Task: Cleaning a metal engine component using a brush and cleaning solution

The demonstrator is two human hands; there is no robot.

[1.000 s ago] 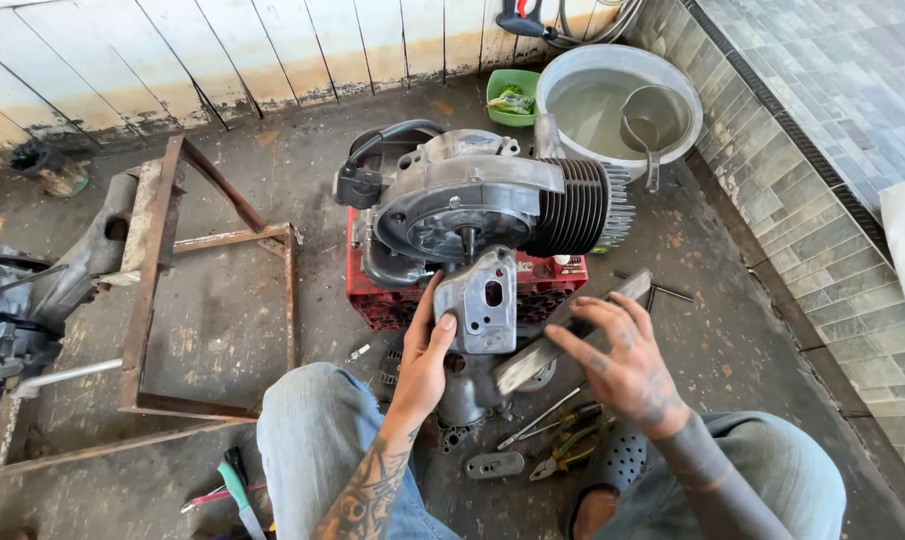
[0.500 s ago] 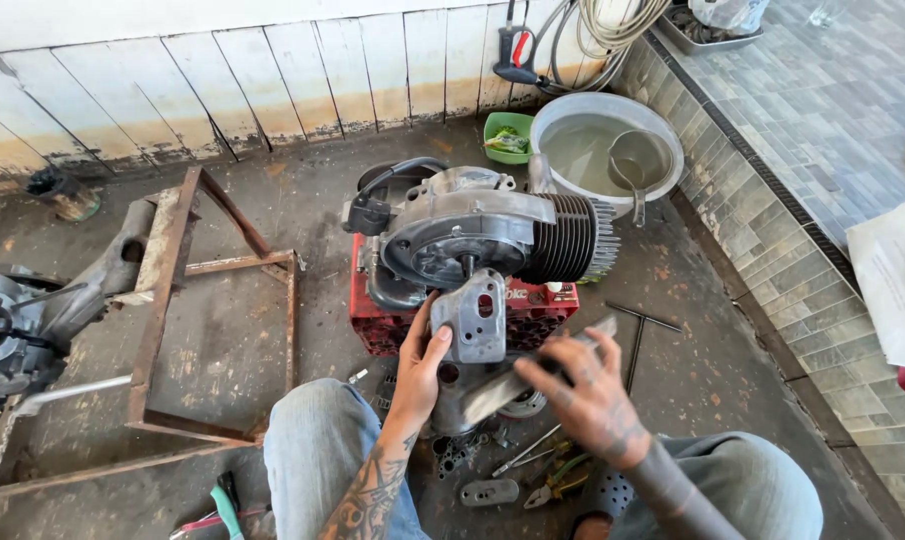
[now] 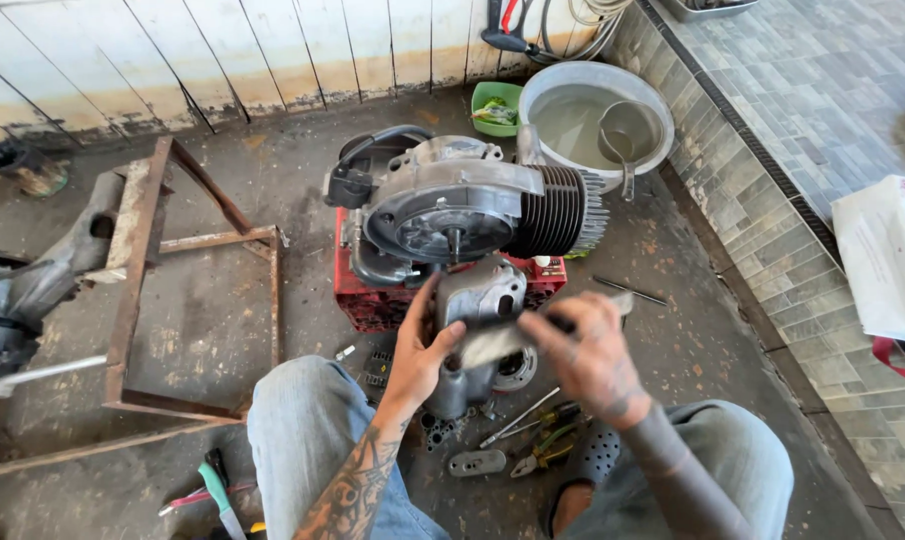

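Left hand clasping a grey metal casing upright before an engine on a red crate, right hand gripping a flat metal tool laid across the casing, pliers and screwdriver on the floor below.

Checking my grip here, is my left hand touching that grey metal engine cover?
Touching. The head view shows the left hand with its thumb and fingers wrapped on the grey metal cover.

Grey metal engine cover, upright, against engine
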